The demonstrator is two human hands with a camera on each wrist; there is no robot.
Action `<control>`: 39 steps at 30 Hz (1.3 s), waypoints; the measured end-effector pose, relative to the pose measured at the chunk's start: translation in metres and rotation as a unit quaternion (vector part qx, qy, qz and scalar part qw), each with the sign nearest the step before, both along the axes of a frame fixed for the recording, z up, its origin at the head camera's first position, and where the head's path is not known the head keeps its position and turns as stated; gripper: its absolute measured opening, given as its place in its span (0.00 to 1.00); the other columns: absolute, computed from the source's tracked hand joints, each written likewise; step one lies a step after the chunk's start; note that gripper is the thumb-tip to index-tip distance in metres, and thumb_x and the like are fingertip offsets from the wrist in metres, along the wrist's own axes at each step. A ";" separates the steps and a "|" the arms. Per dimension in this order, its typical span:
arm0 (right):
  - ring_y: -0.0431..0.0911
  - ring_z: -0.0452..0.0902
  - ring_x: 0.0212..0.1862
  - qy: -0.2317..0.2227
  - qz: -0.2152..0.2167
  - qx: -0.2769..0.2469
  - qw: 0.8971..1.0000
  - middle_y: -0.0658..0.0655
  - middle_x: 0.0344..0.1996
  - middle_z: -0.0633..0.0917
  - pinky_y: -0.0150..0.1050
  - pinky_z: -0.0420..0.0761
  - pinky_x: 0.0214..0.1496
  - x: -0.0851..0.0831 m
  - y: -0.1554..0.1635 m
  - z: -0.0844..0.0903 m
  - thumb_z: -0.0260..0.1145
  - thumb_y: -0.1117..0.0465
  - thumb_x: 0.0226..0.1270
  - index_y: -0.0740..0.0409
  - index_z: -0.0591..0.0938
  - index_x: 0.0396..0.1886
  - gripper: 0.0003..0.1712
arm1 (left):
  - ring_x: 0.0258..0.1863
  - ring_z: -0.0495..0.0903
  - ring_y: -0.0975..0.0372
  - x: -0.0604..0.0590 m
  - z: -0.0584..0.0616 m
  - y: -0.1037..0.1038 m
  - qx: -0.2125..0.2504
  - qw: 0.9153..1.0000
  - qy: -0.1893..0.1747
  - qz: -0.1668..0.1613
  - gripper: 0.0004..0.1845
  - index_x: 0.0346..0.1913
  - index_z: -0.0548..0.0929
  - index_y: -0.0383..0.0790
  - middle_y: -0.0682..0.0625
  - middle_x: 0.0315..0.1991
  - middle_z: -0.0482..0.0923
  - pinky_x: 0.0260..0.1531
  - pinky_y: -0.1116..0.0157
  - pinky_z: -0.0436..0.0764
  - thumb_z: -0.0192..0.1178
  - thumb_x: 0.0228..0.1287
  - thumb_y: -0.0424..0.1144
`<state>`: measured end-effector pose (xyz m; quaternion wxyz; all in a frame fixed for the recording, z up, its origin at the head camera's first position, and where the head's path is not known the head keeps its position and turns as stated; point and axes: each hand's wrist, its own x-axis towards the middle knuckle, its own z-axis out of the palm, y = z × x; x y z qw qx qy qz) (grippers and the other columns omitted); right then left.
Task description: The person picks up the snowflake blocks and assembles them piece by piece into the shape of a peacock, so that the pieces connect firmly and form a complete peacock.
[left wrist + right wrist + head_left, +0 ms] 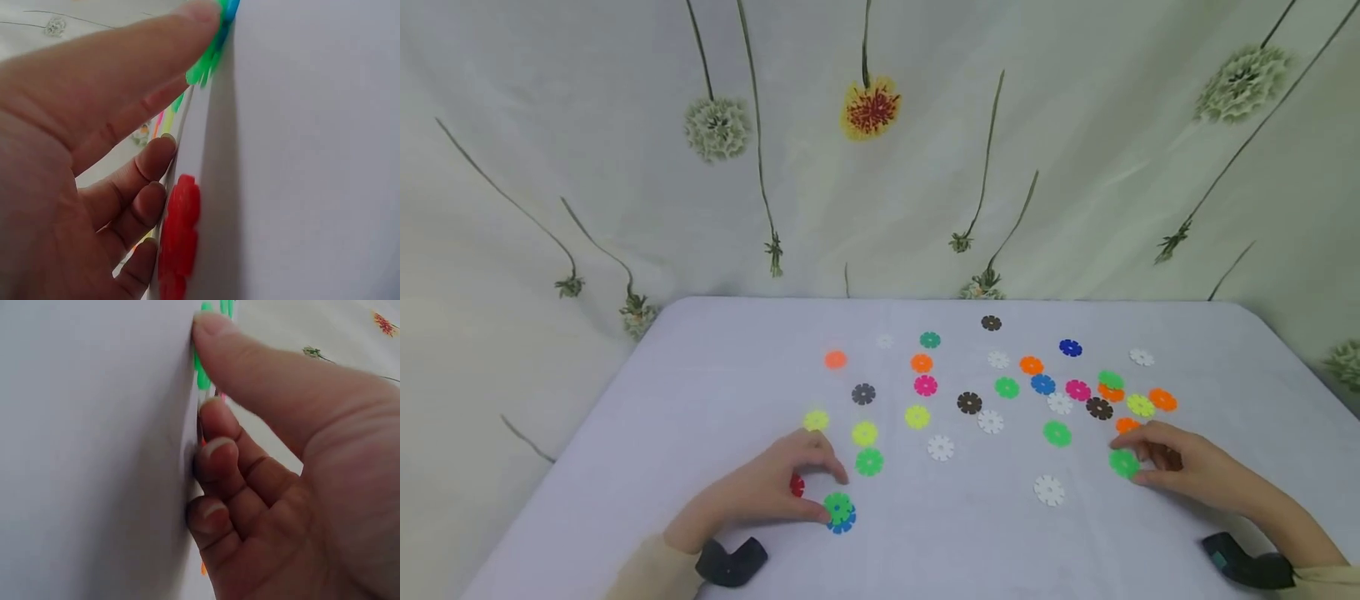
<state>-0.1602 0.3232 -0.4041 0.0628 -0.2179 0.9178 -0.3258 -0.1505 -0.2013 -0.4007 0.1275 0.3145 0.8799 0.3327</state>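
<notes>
My left hand [778, 479] is at the table's near left, thumb touching a green notched disc [837, 505]. That disc overlaps a blue notched disc [844, 527] beneath it. The left index finger curves forward, its tip a little apart from the green disc. A red notched disc [180, 240] lies beside the left palm, partly hidden by the hand in the head view. On the right, my right hand [1187, 467] holds a green notched disc [1123, 463] at the tabletop between thumb and index finger. An orange disc [1127, 426] lies just beyond the right fingers.
Several notched discs in mixed colours lie scattered over the white table [940, 542]. A white disc [1048, 491] lies between the hands; a brown disc [991, 322] lies near the far edge. Behind hangs a flower-patterned cloth [925, 183]. Each wrist wears a black device [730, 564].
</notes>
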 end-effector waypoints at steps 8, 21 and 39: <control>0.41 0.65 0.30 -0.009 -0.028 -0.003 1.000 0.49 0.27 0.71 0.31 0.69 0.27 -0.003 -0.007 0.000 0.74 0.63 0.49 0.58 0.78 0.42 0.20 | 0.44 0.68 0.65 0.001 0.000 0.000 0.015 0.999 0.033 -0.010 0.15 0.38 0.78 0.61 0.67 0.39 0.73 0.46 0.63 0.70 0.71 0.47 0.52; 0.42 0.67 0.28 -0.005 -0.062 0.044 0.997 0.48 0.25 0.75 0.31 0.72 0.27 -0.001 -0.010 0.008 0.72 0.64 0.52 0.55 0.77 0.31 0.11 | 0.35 0.74 0.64 -0.002 0.011 0.008 0.041 0.996 -0.019 0.075 0.04 0.32 0.81 0.53 0.63 0.30 0.78 0.40 0.65 0.74 0.66 0.57 0.46; 0.46 0.80 0.25 -0.028 0.026 -0.213 0.976 0.54 0.25 0.84 0.37 0.81 0.28 0.027 -0.130 0.031 0.64 0.70 0.62 0.64 0.75 0.37 0.06 | 0.40 0.82 0.53 0.026 0.020 0.118 0.346 0.845 -0.373 0.167 0.13 0.45 0.75 0.29 0.39 0.38 0.82 0.43 0.62 0.79 0.59 0.64 0.36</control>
